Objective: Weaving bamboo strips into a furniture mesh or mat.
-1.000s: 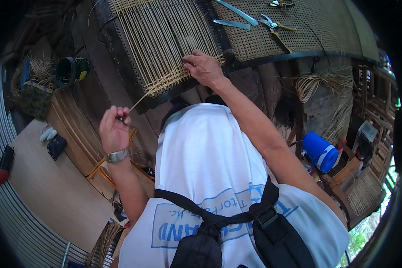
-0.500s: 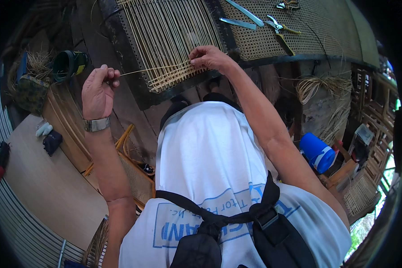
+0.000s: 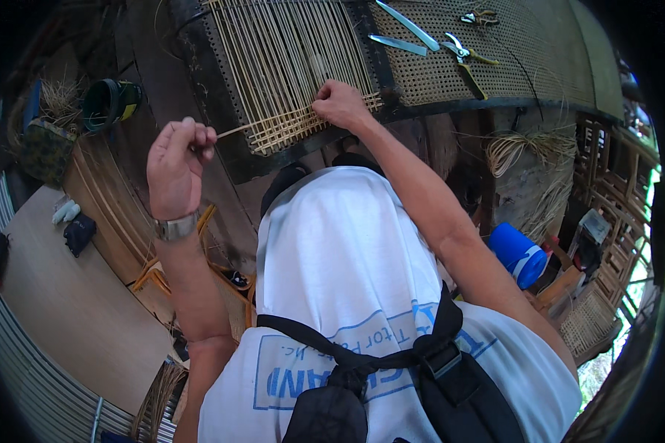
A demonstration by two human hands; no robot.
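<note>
A cane panel (image 3: pixel 284 55) with long parallel strands is stretched in a dark frame (image 3: pixel 213 81) in front of me. Its near end carries a tight band of crosswise weaving (image 3: pixel 277 139). My left hand (image 3: pixel 179 162), wearing a metal watch, is closed in a pinch on a cane strand (image 3: pixel 233 132) beside the frame's left edge. The strand runs from my fingers into the left side of the weave. My right hand (image 3: pixel 341 107) rests on the band's right part, fingers curled against the strands. Its fingertips are hidden, so what they grip cannot be made out.
On finished cane webbing (image 3: pixel 436 81) at the right lie two blades (image 3: pixel 406 29) and pruning shears (image 3: pixel 465 59), with pliers (image 3: pixel 479 18) beyond. Coiled cane (image 3: pixel 524 151) hangs below, near a blue jug (image 3: pixel 519 255). A dark green bucket (image 3: pixel 105 105) stands left.
My left hand has come right, nearer the frame, and the strand between it and the weave is shorter. The right hand stays at the weave, its fingers more curled.
</note>
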